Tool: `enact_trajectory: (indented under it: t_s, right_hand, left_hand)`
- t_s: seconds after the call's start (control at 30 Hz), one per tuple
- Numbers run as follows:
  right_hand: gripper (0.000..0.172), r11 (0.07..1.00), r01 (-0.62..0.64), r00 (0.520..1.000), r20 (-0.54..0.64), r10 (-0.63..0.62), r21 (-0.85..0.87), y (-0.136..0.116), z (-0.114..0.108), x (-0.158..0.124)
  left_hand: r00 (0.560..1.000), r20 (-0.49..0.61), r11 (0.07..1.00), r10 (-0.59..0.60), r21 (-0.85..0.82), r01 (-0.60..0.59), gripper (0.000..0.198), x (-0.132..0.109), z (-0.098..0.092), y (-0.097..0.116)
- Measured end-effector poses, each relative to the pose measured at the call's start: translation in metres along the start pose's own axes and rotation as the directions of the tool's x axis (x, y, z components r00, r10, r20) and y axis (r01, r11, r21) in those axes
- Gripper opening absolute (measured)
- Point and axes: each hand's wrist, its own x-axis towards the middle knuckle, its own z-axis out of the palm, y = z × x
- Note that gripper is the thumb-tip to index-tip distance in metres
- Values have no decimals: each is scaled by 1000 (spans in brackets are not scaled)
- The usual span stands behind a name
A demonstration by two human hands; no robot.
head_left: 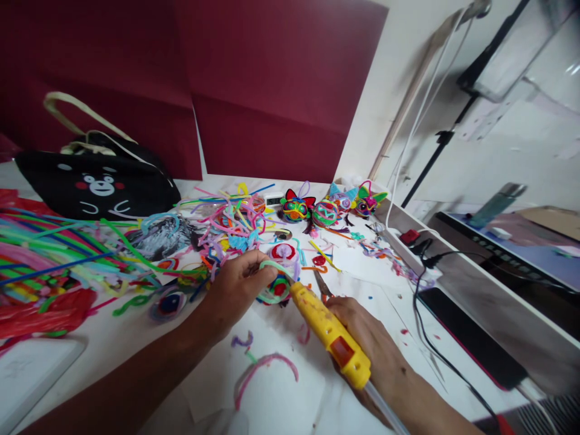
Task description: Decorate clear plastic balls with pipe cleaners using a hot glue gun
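Note:
My left hand [240, 281] pinches a pale green pipe cleaner [277, 266] between thumb and fingers, its strip curving to the right. Wrapped around a yellow hot glue gun [330, 332], my right hand [367, 344] holds the gun with its tip close to the pipe cleaner; whether they touch I cannot tell. A clear glue stick [385, 408] sticks out of the gun's rear. Just beyond and below the strip sits a round, colourful pipe-cleaner piece [280, 290], partly hidden by my left hand. Scissors [322, 284] lie beside my right hand.
Loose pipe cleaners [58, 254] cover the left side, near a black bag [97, 184]. Several finished pipe-cleaner ornaments [296, 208] stand at the back. A phone [471, 338] with cables lies at right. A curved pink pipe cleaner [267, 362] lies in front.

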Motion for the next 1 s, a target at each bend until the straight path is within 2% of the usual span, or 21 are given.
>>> enact_trajectory:
  t_s: [0.33, 0.73, 1.0]
  right_hand:
    - [33, 999, 1, 1000, 6, -1, 41, 2, -3, 1]
    - [8, 1000, -3, 998, -59, 1, -23, 3, -1, -1]
    - [29, 1000, 8, 1000, -17, -8, -14, 3, -3, -2]
  left_hand:
    - [1000, 11, 999, -18, -29, 19, 18, 1, 0, -2]
    - [1000, -15, 1000, -22, -8, 22, 14, 2, 1, 0]
    - [1000, -18, 1000, -22, -15, 21, 13, 2, 1, -2]
